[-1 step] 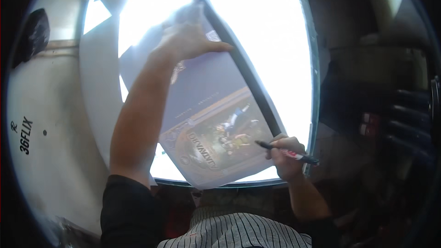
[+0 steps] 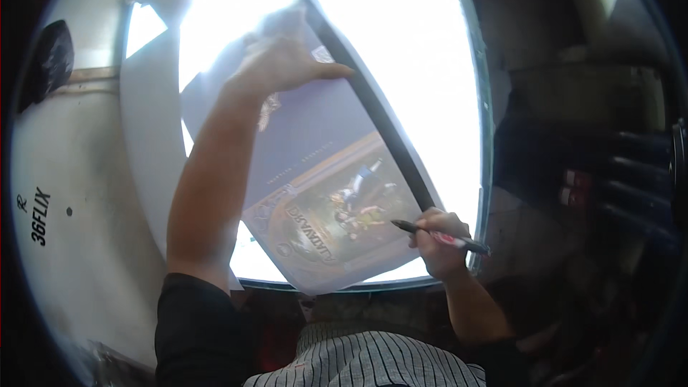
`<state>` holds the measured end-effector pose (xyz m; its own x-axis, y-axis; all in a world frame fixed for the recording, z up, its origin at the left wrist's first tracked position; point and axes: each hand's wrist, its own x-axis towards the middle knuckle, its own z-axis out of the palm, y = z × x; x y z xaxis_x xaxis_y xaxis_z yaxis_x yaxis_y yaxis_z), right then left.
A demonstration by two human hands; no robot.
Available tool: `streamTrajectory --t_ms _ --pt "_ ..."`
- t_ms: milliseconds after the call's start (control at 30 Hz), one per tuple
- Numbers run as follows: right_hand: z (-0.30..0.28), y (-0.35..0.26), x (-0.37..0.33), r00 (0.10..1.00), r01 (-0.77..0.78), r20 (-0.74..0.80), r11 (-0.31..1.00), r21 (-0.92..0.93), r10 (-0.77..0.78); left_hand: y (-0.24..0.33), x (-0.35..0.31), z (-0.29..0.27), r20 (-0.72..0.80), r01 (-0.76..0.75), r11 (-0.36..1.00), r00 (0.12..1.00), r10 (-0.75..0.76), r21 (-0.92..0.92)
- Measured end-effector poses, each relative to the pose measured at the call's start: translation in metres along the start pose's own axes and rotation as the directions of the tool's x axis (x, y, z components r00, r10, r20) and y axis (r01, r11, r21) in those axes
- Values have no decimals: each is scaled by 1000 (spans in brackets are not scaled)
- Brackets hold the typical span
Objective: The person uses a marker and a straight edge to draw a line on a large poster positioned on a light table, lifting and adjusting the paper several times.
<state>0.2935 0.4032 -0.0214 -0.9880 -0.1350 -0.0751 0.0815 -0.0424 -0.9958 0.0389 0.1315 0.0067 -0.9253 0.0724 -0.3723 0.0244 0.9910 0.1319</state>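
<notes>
Little has moved: sheet and hands sit slightly further left in view, together. My left hand (image 2: 281,59) spreads its thumb to the dark strip (image 2: 390,135) (fingers lost in glare, their grip I can't tell); I'd press evenly, keeping the printed sheet (image 2: 308,129) flat on the lit table (image 2: 423,29), and steady the marker (image 2: 459,242) pinched in my right hand (image 2: 441,252).

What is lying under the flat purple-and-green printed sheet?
Around its edges, the glowing white tabletop shows; directly beneath the sheet, anything else is covered and cannot be seen.
</notes>
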Motion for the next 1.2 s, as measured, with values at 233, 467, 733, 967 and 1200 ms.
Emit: streamTrajectory --t_ms 233,467,733,967,1200 --pt "0 18 -8 995 7 -100 998 -65 -14 19 -42 28 -332 -170 974 919 212 152" --pt "-7 24 -13 996 -53 -75 997 55 57 93 -147 83 -301 -576 817 775 556 27" --pt "-84 -1 -40 962 -16 -274 990 -137 -23 121 -177 99 -185 -385 912 895 407 145" --pt "-89 11 -43 967 177 -55 817 -549 -247 133 -184 112 -128 -286 938 941 314 197" --pt "-97 12 -47 965 219 2 801 -556 -262 132 -183 116 -127 -288 940 941 313 181"
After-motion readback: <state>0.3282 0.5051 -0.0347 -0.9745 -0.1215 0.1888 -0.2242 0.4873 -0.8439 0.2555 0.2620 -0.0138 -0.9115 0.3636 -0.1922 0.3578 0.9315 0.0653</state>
